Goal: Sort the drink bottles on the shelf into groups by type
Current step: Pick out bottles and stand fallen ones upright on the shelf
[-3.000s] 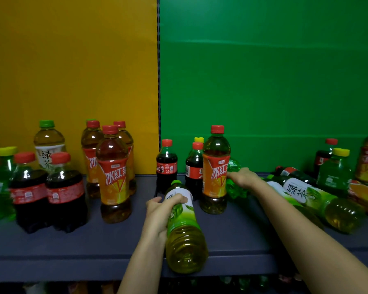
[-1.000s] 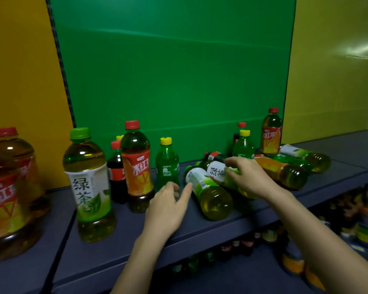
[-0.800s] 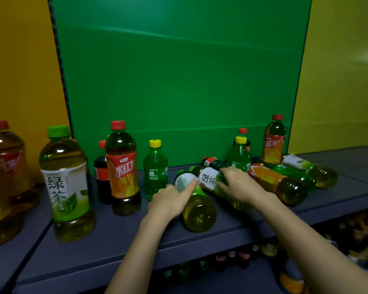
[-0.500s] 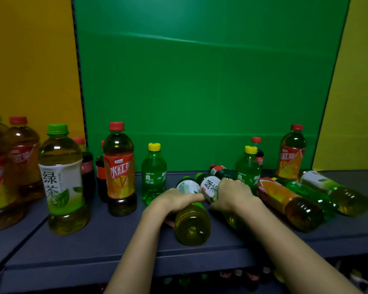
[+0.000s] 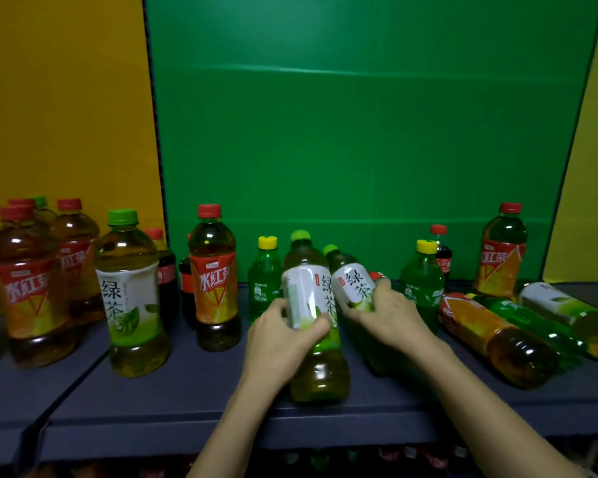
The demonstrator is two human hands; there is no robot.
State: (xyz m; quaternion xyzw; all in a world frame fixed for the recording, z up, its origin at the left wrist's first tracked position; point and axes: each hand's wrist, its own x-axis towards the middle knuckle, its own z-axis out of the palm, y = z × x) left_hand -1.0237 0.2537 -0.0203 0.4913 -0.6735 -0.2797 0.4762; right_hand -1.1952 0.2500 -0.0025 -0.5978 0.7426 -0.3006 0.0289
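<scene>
The left hand (image 5: 279, 337) is gripping one green tea bottle (image 5: 307, 298) and the right hand (image 5: 384, 317) is gripping a second tea bottle (image 5: 355, 287) at the middle of the shelf (image 5: 173, 395), while mixed bottles (image 5: 491, 334) are lying unsorted on the right, so the sorting is looking only partly done.

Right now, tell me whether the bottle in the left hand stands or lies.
It stands, nearly upright: the bottle in the left hand has its cap on top and its base down at the shelf.
</scene>
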